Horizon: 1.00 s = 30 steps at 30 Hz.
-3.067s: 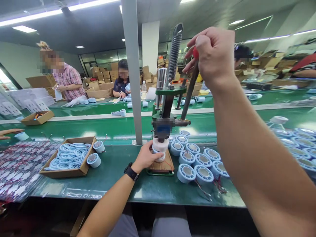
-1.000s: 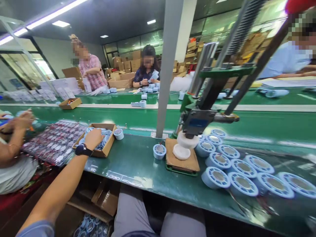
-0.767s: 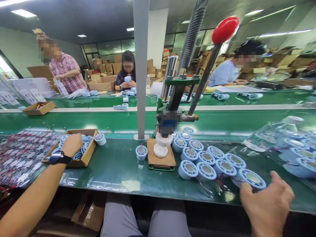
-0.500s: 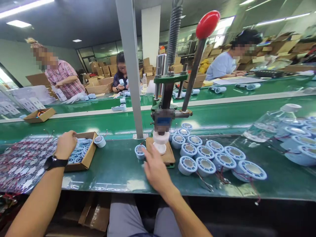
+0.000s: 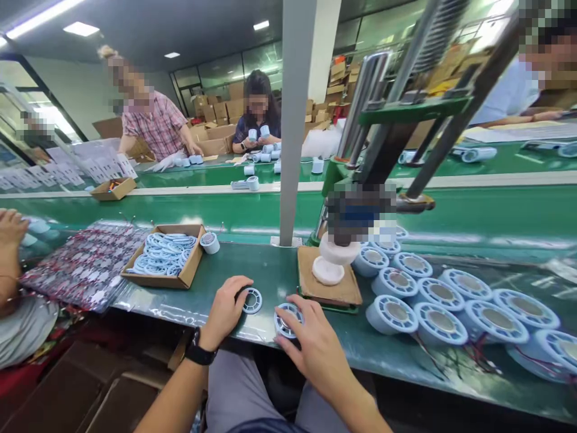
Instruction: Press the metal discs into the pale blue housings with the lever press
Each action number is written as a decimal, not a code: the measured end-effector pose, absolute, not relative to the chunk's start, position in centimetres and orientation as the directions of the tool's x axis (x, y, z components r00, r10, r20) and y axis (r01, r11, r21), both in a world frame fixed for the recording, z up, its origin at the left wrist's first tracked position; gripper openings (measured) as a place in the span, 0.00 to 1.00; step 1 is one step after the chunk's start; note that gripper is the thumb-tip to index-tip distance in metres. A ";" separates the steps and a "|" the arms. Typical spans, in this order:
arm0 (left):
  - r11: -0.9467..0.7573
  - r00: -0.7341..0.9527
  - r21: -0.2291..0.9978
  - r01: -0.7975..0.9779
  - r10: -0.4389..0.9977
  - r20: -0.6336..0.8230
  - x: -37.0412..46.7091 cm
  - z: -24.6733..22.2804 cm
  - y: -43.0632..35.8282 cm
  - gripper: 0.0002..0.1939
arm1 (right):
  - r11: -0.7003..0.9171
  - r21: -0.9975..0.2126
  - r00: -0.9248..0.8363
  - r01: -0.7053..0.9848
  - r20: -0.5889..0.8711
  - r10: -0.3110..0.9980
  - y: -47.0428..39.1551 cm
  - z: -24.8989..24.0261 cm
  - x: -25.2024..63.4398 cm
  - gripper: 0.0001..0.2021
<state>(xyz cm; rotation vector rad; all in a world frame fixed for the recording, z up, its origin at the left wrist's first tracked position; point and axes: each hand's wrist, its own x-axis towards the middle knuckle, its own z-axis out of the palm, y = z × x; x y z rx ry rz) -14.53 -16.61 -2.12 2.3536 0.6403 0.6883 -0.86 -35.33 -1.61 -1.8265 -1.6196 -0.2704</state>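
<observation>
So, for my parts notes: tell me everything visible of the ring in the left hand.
The ring is thin, pale blue and plastic-looking, with slots around an open centre. The left hand holds its left edge; its face is turned towards the camera. It shows over the green table, left of the right hand; whether it touches the table is unclear.

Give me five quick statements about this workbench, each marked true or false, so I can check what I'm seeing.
1. The left hand has a blue ring in its grip. True.
2. The right hand is inside the cardboard box. False: its fingers are on a round blue part.
3. A black watch is on the left wrist. True.
4. The cardboard box stands right of the press. False: it stands to the left.
5. A white dish sits on the brown board. True.
</observation>
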 end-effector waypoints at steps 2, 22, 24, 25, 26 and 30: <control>-0.715 0.770 0.637 0.289 0.569 0.289 -15.4 -2.0 -16.8 0.15 | 0.040 -0.315 0.135 0.948 0.514 0.847 -36.4 -1.0 -0.3 0.24; -0.730 0.736 0.527 0.435 0.625 0.259 -15.5 -2.8 -18.7 0.49 | 0.079 -0.708 0.341 0.701 0.432 0.835 -35.6 -4.4 0.3 0.21; -0.726 0.700 0.505 0.467 0.652 0.291 -14.8 -3.3 -18.6 0.43 | 0.106 -0.713 0.299 0.694 0.418 0.858 -35.9 -4.0 0.4 0.22; -0.722 0.688 0.502 0.476 0.661 0.298 -14.5 -3.4 -18.5 0.38 | 0.103 -0.716 0.299 0.690 0.413 0.860 -35.9 -3.9 0.3 0.22; -0.709 0.675 0.512 0.485 0.676 0.297 -14.2 -3.3 -18.4 0.34 | 0.087 -0.721 0.319 0.688 0.408 0.855 -35.8 -3.8 0.1 0.23; -0.580 0.622 0.698 0.421 0.744 0.244 -13.9 -1.7 -18.8 0.31 | -0.021 -0.724 0.493 0.690 0.447 0.746 -34.1 -4.6 -1.5 0.25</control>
